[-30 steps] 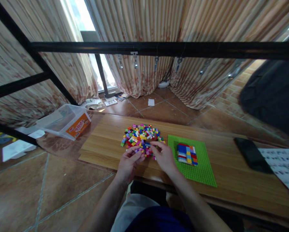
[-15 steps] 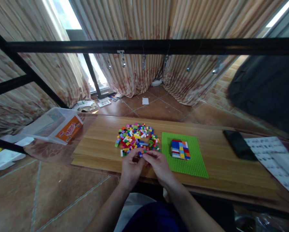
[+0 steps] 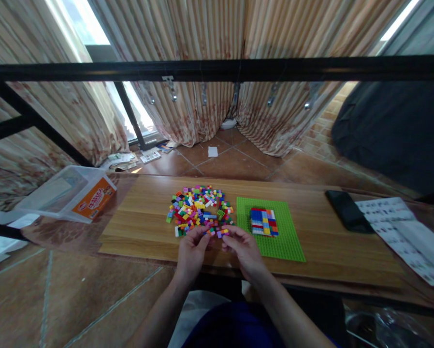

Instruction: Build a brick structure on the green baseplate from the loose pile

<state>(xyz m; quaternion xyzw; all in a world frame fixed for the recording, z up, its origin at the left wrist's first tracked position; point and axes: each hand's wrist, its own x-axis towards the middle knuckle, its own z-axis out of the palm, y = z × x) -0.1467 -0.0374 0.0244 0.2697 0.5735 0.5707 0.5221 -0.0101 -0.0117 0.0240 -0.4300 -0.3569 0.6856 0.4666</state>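
Person's left hand and right hand, together around blue piece moments ago, now slightly apart; purple-and-orange bricks now at right fingertips.

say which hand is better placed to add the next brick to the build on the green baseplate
Probably the right hand: it is beside the green baseplate, while the left hand is farther off, below the loose bricks.

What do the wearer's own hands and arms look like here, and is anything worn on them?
The left hand and right hand are bare, with no gloves. No watch or bracelet shows at either wrist; rings are too small to tell. No sleeve covers the visible forearms. Between them shows a deep blue garment, with pale cloth beside it.
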